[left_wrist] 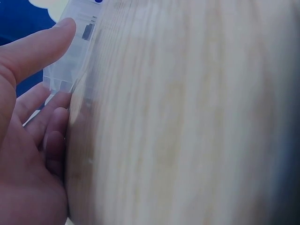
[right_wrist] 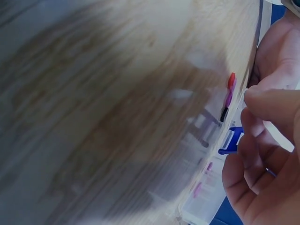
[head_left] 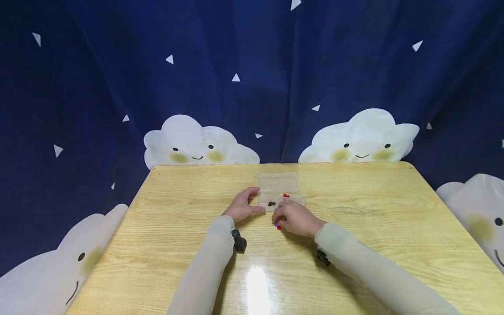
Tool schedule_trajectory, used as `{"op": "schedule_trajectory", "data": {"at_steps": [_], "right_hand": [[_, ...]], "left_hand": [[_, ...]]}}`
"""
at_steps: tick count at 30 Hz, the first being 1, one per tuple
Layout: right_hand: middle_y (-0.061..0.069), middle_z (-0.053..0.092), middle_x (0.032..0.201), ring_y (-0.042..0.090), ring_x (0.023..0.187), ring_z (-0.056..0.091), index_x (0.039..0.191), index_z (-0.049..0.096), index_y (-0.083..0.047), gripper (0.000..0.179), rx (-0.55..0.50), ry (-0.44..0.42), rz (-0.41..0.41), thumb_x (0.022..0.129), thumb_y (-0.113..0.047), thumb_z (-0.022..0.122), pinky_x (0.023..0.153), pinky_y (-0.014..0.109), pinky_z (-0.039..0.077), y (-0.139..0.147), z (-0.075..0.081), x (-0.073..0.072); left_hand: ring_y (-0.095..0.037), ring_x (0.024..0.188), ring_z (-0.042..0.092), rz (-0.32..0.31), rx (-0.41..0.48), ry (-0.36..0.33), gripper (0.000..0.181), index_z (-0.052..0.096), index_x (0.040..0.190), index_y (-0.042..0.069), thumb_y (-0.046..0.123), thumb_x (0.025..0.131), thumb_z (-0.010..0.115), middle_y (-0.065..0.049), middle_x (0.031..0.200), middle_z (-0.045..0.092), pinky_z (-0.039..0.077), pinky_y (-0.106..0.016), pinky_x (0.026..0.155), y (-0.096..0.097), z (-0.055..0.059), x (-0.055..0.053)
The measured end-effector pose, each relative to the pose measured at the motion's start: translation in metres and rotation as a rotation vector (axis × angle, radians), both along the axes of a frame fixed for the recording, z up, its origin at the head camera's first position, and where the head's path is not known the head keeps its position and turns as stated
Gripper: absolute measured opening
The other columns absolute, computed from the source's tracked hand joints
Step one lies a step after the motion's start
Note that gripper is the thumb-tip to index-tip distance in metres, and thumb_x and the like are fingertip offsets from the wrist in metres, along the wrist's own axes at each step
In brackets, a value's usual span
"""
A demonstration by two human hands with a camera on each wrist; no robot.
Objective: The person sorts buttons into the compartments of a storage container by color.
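A clear plastic box [head_left: 277, 183], its lid tilted back, lies on the table with small dark pieces [head_left: 271, 204] and red pieces [head_left: 286, 195] inside. My left hand [head_left: 243, 206] is at its left end, thumb stretched toward the near corner and fingertips touching the end wall in the left wrist view. At the box's near side is my right hand [head_left: 295, 216], fingers bent and thumb close to the index finger; I cannot tell whether they pinch anything. Beside its fingertips is a small red and purple piece [right_wrist: 229, 91]. A blue piece [right_wrist: 230, 141] shows next to these fingers.
The wooden table [head_left: 177, 253] reaches back to a dark blue curtain [head_left: 220, 39] with white clouds. Small black devices [head_left: 239, 241] are worn at both wrists. Pink pieces [right_wrist: 198, 190] show through the box wall.
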State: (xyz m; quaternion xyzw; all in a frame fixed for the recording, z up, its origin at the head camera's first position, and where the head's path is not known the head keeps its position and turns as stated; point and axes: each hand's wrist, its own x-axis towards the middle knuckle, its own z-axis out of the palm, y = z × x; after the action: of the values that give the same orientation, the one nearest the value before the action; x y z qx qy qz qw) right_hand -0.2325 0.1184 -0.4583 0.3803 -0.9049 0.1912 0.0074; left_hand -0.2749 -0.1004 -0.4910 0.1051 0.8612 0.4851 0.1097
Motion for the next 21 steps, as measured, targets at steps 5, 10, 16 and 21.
{"op": "schedule_trajectory", "data": {"at_steps": [5,10,16,21], "right_hand": [[-0.002,0.068,0.085,0.015,0.084,0.063,0.086,0.079,-0.012,0.015,0.017,0.039,0.024,0.082,0.000,0.073,0.108,0.046,0.047,-0.0012,-0.0015,0.0016],[-0.004,0.067,0.085,0.013,0.082,0.061,0.087,0.080,-0.015,0.014,0.056,0.073,0.037,0.084,-0.002,0.073,0.092,0.037,0.054,-0.0025,-0.0029,0.0022],[-0.005,0.066,0.083,0.012,0.078,0.058,0.084,0.079,-0.016,0.015,0.069,0.117,0.047,0.083,-0.002,0.073,0.085,0.035,0.055,-0.0031,-0.0061,0.0013],[-0.005,0.066,0.082,0.012,0.078,0.059,0.083,0.079,-0.017,0.014,0.077,0.131,0.041,0.083,-0.004,0.074,0.086,0.035,0.055,-0.0037,-0.0059,0.0007]], "left_hand": [[-0.029,0.130,0.048,0.006,0.003,-0.011,0.076,0.044,0.149,0.016,0.021,0.083,0.081,-0.008,0.147,0.050,0.041,-0.045,0.111,0.0004,0.0020,0.0021],[-0.029,0.128,0.048,0.011,0.003,-0.008,0.076,0.045,0.148,0.015,0.021,0.083,0.081,-0.009,0.146,0.051,0.041,-0.045,0.111,0.0006,0.0032,0.0022],[-0.028,0.126,0.048,0.013,0.002,-0.006,0.076,0.046,0.148,0.015,0.022,0.082,0.082,-0.008,0.144,0.052,0.041,-0.044,0.110,0.0005,0.0013,0.0014],[-0.028,0.127,0.049,0.006,0.002,-0.003,0.076,0.045,0.148,0.015,0.023,0.082,0.082,-0.008,0.145,0.052,0.041,-0.045,0.110,0.0002,0.0019,0.0011]]}}
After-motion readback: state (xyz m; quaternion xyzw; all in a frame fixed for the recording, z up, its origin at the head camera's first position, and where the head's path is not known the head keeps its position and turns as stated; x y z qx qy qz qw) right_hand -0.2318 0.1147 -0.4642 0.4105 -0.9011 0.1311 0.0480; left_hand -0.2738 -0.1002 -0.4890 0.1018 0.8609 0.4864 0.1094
